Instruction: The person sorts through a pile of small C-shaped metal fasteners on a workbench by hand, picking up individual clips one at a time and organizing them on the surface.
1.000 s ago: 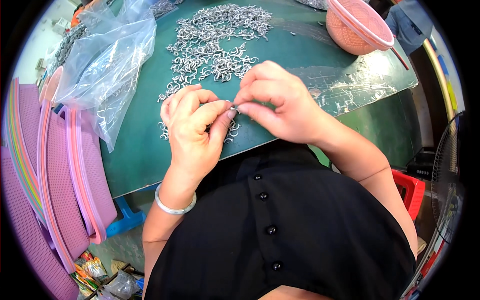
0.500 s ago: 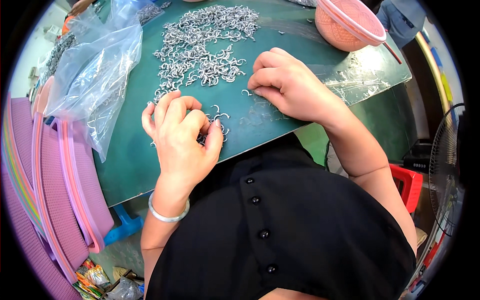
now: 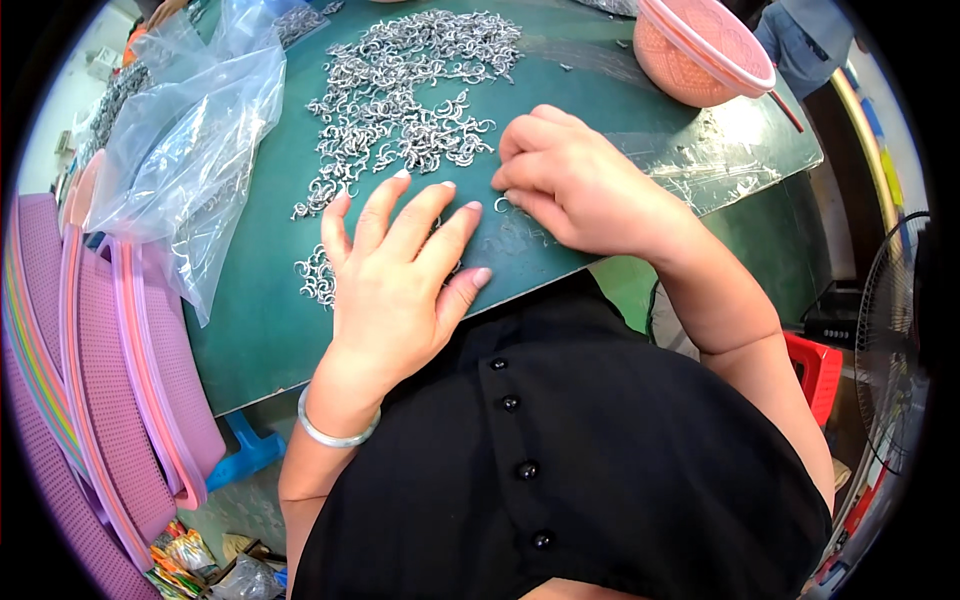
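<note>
My left hand (image 3: 400,265) lies open over the green table, fingers spread, palm down on a small batch of metal pieces. Some of those curved silver pieces (image 3: 318,277) show beside its little finger; the rest under the palm are hidden. Thumb and fingertips of my right hand (image 3: 585,185) are pinched together near the table. A single C-shaped metal piece (image 3: 502,204) shows at the thumb tip. Beyond both hands spreads a large heap of the same curved metal pieces (image 3: 400,120).
A pink woven basket (image 3: 690,65) stands at the far right. Clear plastic bags (image 3: 190,170) lie at the left edge of the green table (image 3: 270,350). Purple perforated baskets (image 3: 150,380) lean at the left. A fan (image 3: 890,340) stands at the right.
My left hand has uncurled, its fingers stretching out to the right over the small batch. My right hand has shifted slightly nearer, and the single C-shaped piece with it.
</note>
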Tool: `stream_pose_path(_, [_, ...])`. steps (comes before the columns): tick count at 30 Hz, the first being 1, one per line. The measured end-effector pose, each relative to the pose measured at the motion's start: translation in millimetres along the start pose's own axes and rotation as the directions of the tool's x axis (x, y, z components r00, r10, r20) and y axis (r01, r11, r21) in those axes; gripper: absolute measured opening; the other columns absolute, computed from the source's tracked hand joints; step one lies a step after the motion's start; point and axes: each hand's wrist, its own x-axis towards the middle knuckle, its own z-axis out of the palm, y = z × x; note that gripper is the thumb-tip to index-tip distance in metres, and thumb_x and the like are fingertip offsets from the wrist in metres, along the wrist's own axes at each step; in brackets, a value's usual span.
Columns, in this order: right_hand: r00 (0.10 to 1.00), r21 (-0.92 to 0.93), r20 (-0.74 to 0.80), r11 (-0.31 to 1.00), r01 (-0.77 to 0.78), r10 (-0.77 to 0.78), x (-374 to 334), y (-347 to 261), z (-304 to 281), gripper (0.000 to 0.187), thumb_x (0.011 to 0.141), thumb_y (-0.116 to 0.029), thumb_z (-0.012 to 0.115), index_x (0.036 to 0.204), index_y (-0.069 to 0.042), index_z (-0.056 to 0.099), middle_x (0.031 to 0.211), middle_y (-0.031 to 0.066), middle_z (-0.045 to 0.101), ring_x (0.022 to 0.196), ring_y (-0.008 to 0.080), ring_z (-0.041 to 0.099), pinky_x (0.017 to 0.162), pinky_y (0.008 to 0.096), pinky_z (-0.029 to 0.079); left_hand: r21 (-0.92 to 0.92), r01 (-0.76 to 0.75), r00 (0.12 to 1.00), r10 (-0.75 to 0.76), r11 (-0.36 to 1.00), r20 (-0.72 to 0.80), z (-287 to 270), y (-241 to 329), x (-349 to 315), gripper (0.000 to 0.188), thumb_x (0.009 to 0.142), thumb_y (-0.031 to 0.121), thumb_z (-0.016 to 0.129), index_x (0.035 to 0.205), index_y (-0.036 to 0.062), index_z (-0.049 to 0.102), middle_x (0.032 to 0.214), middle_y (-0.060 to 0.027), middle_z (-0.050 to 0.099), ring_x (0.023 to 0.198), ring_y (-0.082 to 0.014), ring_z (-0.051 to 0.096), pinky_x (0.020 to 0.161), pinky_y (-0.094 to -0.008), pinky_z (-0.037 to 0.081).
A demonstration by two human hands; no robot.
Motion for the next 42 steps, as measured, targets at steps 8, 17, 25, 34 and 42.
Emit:
stream_pose_path(8, [0.997, 0.104, -0.003, 0.992, -0.074, 0.075, 8, -2, -3, 0.011, 0.081, -0.004, 0.063, 0.088, -0.003, 0.071, 0.092, 0.0136, 0.066, 0.093, 0.0333, 0.061, 0.084, 0.0425, 0.050, -0.015, -0.007, 0.998, 0.008, 1.000, 0.069, -1, 1, 0, 0.047, 0.083, 0.036, 0.072, 0.123, 0.0107, 0.067, 0.134, -0.0077, 0.058, 0.131, -0.0333, 0.046, 0.114, -0.0572, 0.016])
stream_pose_path(17, [0.997, 0.059, 0.073, 0.998, 0.003, -0.007, 1, -6, 5, 0.011, 0.079, -0.007, 0.067, 0.089, -0.004, 0.072, 0.087, 0.0104, 0.063, 0.092, 0.0326, 0.060, 0.082, 0.0423, 0.050, 0.031, -0.015, 0.998, 0.013, 0.999, 0.058, -2, 5, 0, 0.048, 0.083, 0.038, 0.071, 0.122, 0.0105, 0.067, 0.134, -0.0081, 0.058, 0.131, -0.0324, 0.046, 0.114, -0.0582, 0.016])
stream_pose_path(25, [0.999, -0.107, 0.018, 0.994, -0.033, 0.035, 13, 8, 5, 0.026, 0.080, -0.001, 0.068, 0.106, -0.002, 0.068, 0.100, 0.0108, 0.060, 0.097, 0.0314, 0.058, 0.085, 0.0402, 0.049, 0.006, -0.072, 0.996, 0.072, 0.997, 0.046, 3, 1, 0, 0.041, 0.086, 0.034, 0.070, 0.118, 0.0090, 0.068, 0.125, -0.0046, 0.063, 0.131, -0.0307, 0.047, 0.115, -0.0575, 0.015])
stream_pose_path(34, [0.997, -0.054, 0.080, 0.998, 0.026, -0.021, 23, 10, 7, 0.014, 0.081, -0.011, 0.069, 0.093, -0.005, 0.067, 0.094, 0.0124, 0.061, 0.095, 0.0329, 0.059, 0.085, 0.0427, 0.049, -0.045, -0.001, 0.997, -0.002, 0.999, -0.077, 4, -2, -3, 0.019, 0.078, 0.017, 0.077, 0.093, 0.0077, 0.071, 0.104, -0.0046, 0.068, 0.118, -0.0298, 0.058, 0.113, -0.0561, 0.021])
stream_pose_path(42, [0.999, -0.016, 0.053, 1.000, 0.007, -0.006, 26, 17, 0, 0.011, 0.083, -0.005, 0.067, 0.093, -0.001, 0.065, 0.085, 0.0133, 0.062, 0.081, 0.0356, 0.062, 0.072, 0.0417, 0.050, -0.093, 0.026, 0.994, -0.035, 0.995, -0.107, 8, -4, -5, 0.015, 0.077, 0.013, 0.076, 0.087, 0.0073, 0.066, 0.103, -0.0059, 0.066, 0.115, -0.0298, 0.059, 0.112, -0.0551, 0.024])
